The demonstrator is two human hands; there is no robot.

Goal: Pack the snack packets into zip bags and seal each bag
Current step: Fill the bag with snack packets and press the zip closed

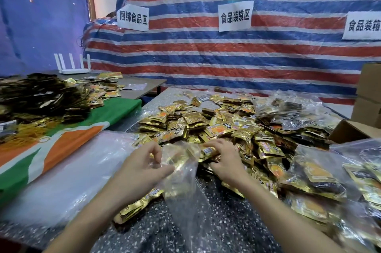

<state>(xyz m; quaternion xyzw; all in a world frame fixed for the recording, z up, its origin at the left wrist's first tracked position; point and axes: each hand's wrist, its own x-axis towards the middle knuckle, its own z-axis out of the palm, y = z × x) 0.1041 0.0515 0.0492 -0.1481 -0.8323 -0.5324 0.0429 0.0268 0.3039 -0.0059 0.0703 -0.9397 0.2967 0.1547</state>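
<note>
A big heap of gold snack packets (208, 122) covers the speckled table (222, 211) in front of me. My left hand (142, 168) pinches the mouth of a clear zip bag (183, 186) that hangs toward me and holds a few gold packets. My right hand (223, 159) curls round a small bunch of gold packets (207, 152) at the bag's opening. Filled clear bags (321, 176) lie to the right.
A stack of flat clear bags (68, 170) lies at my left on an orange, white and green cloth (61, 143). Yellow rubber bands (31, 133) and dark packets (39, 96) sit further left. Cardboard boxes (367, 96) stand at right, striped tarp (226, 56) behind.
</note>
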